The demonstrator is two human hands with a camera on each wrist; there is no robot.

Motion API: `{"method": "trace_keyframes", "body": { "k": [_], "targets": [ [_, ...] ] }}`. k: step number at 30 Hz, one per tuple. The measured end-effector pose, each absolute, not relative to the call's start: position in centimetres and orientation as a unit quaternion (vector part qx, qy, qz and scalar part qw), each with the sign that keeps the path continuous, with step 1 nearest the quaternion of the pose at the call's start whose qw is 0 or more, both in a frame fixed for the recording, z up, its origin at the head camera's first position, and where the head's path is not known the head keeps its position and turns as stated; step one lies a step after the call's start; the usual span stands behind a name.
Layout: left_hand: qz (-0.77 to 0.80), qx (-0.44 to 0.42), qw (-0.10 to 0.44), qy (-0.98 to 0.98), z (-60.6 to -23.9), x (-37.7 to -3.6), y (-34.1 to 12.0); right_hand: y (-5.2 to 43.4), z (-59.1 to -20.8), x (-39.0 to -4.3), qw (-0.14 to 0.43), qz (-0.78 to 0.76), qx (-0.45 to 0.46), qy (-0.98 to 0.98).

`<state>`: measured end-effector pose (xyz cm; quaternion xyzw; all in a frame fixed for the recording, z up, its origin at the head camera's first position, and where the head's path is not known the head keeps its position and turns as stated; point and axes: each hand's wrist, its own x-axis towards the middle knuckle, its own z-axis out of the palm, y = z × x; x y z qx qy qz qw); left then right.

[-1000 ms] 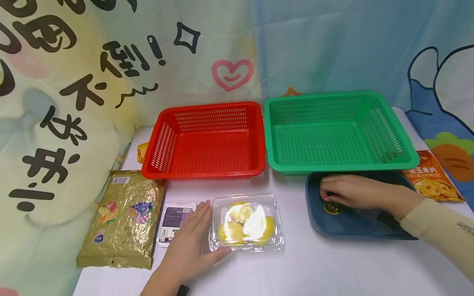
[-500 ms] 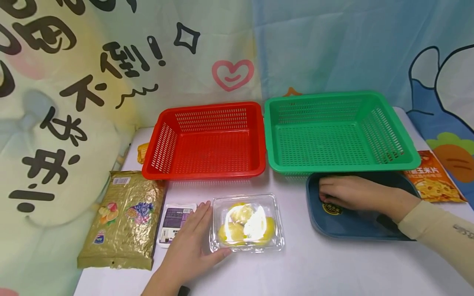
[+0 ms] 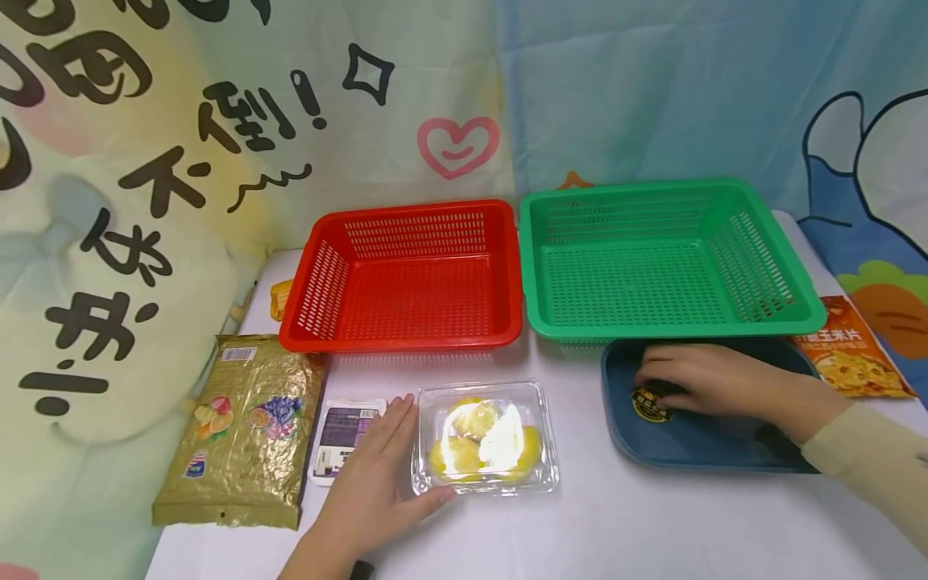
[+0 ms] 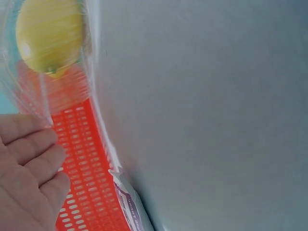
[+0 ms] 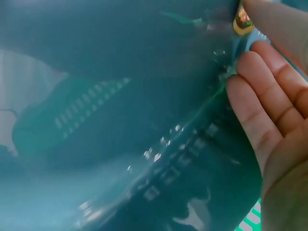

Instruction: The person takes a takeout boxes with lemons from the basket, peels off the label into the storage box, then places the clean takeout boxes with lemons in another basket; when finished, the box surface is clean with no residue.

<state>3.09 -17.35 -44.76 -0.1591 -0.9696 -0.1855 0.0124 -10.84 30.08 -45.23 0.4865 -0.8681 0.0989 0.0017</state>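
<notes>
Up close on a white table, a person's two bare hands rest near several packaged foods. The left hand lies flat with straight, relaxed fingers against the left side of a clear plastic clamshell box, its thumb touching the box's near left corner; it grasps nothing. The box sits near the middle of the table, toward the near edge, and holds yellow pieces of fruit under a glare of light. In the left wrist view the fingers show straight beside the box's clear wall, with one yellow piece behind it.

The right hand, in a beige sleeve, rests on a dark blue tray-shaped pack to the right of the box. Its fingers are bent down onto the pack's film near a round gold-and-black sticker; whether they pinch the film I cannot tell. The right wrist view shows the fingertips laid against glossy teal film.

Farther back stand a red basket on the left and a green basket on the right, side by side. A gold foil bag lies at the near left, with a small white and purple packet between it and the left hand. An orange snack packet lies at the far right, just beside the blue pack.
</notes>
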Motion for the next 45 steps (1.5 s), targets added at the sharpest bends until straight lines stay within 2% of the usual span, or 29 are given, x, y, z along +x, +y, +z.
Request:
{"method": "trace_keyframes", "body": {
  "k": [6, 13, 24, 28, 34, 45],
  "targets": [
    [-0.187, -0.159, 0.012, -0.969, -44.7, 3.1, -17.4, 30.8, -44.8, -10.7, -0.030, 0.083, 0.461, -0.883],
    [-0.187, -0.165, 0.017, -0.968, -44.7, 3.0, -17.4, 31.0, -44.3, -10.5, -0.042, 0.078, 0.449, -0.889],
    [-0.186, -0.165, 0.019, -0.968, -44.7, 2.8, -17.4, 30.2, -41.0, -9.0, -0.084, 0.152, 0.411, -0.895],
    [-0.185, -0.164, 0.019, -0.969, -44.8, 2.8, -17.4, 29.7, -39.9, -8.3, -0.066, 0.153, 0.399, -0.902],
    [-0.185, -0.160, 0.010, -0.970, -44.8, 2.8, -17.3, 29.7, -38.7, -7.4, -0.004, 0.159, 0.365, -0.917],
    [-0.177, -0.161, 0.012, -0.971, -44.8, 3.0, -17.3, 34.0, -37.9, -7.6, 0.063, 0.236, 0.191, -0.951]
  ]
}}
